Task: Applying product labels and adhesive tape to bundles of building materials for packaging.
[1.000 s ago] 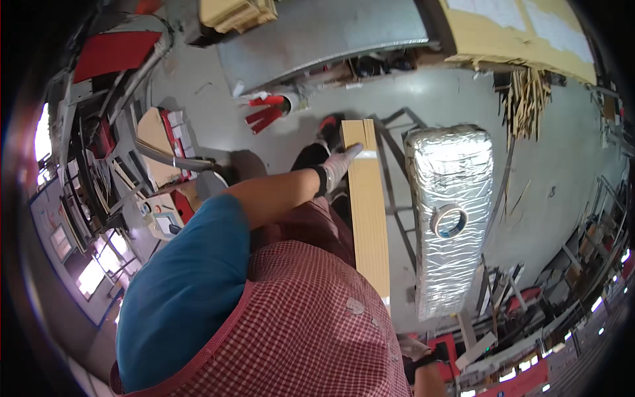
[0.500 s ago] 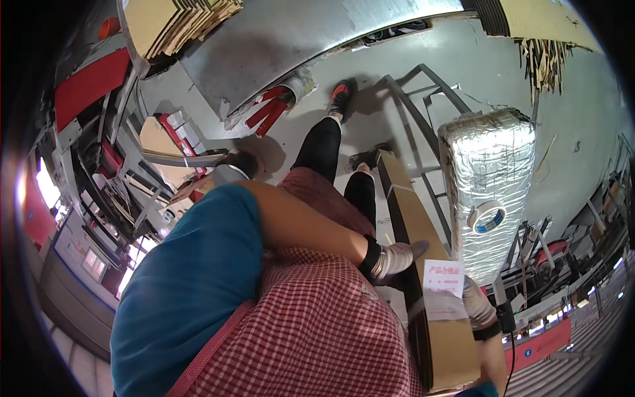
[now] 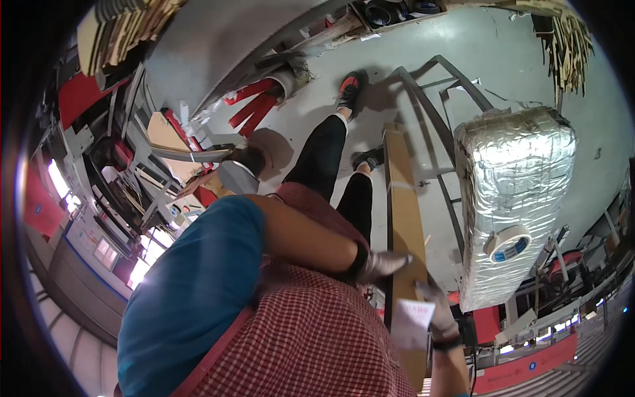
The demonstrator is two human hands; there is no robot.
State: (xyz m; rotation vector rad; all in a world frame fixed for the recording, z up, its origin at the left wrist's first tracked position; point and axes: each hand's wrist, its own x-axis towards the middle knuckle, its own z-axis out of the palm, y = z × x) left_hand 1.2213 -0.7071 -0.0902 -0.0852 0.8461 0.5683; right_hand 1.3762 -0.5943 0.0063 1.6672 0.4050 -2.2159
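Both Hands at the Long Carton, Paper Slip Beside Your Right

Your long, narrow brown carton [image 3: 405, 218] runs along the right side of your legs, its far end near your feet and its near end beside your checked apron [image 3: 297, 324]. A pale band crosses it between the far end and your hands. Your gloved left hand [image 3: 385, 264] reaches across your body to the carton's left edge, fingers close together and pointing over its face; whether they grip it or merely rest there, you cannot tell from this view. Your gloved right hand [image 3: 442, 316] is at the opposite edge, fingers bent, just beside a white paper slip [image 3: 415, 324] with red print. The slip overlaps the carton's face, but whether your right fingers pinch it is too blurred to tell.

To the right of the carton, well apart from your left hand, is a silver-wrapped bundle [image 3: 516, 178] with a tape roll [image 3: 511, 249] on top. Part of a grey metal frame [image 3: 428, 114] shows between carton and bundle. Ahead of you, red strips [image 3: 262, 112] stick out of a round holder [image 3: 286, 85].
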